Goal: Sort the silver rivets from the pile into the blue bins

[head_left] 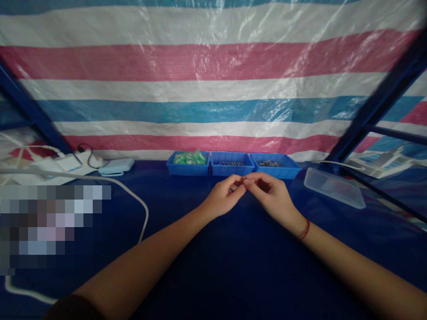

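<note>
Fingertips of my left hand (227, 195) and my right hand (270, 191) meet in a pinch above the dark blue table (247, 266). Whatever lies between them is too small or too hidden to make out. Just beyond the hands stand three blue bins in a row. The left bin (188, 170) holds green stuff in clear plastic (190, 157). In the middle bin (231, 170) lie small dark metal pieces (230, 163). More small metal pieces (271, 163) fill the bottom of the right bin (290, 170).
A clear plastic lid (333, 186) lies at the right. White power strips with plugs (66, 162), a light blue case (116, 166) and a white cable (145, 209) are at the left. Blue metal posts (376, 93) and a striped sheet (207, 62) bound the table.
</note>
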`<state>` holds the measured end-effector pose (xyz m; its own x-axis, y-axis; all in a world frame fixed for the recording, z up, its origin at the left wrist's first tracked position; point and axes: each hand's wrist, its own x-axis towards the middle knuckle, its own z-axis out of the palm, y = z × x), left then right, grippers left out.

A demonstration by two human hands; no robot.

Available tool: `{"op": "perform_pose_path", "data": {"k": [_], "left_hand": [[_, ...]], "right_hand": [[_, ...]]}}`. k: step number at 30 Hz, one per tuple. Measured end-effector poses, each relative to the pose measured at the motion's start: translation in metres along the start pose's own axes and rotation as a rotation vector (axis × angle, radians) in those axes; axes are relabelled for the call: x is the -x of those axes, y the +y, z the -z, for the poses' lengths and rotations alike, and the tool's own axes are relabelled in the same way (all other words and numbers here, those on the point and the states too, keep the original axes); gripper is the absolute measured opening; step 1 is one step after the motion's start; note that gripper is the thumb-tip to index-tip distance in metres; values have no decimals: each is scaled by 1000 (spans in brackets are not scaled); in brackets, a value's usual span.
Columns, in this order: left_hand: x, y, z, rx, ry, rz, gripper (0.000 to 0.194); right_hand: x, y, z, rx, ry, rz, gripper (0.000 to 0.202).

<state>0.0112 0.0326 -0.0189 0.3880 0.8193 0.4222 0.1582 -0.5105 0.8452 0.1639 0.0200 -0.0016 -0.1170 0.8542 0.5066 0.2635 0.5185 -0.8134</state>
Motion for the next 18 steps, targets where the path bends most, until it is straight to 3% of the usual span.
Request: {"op": "perform_pose_path", "data": {"k": [8, 15, 18], "left_hand": [[0, 4, 1, -131, 179, -10, 8], [-1, -1, 2, -174, 267, -42, 13], [-2, -4, 1, -190, 250, -31, 31]], "right_hand": [[-1, 0, 6, 183, -6, 88, 17], [-6, 1, 14, 368, -142, 182, 20], [-16, 8, 23, 336, 4, 110, 26]]}}
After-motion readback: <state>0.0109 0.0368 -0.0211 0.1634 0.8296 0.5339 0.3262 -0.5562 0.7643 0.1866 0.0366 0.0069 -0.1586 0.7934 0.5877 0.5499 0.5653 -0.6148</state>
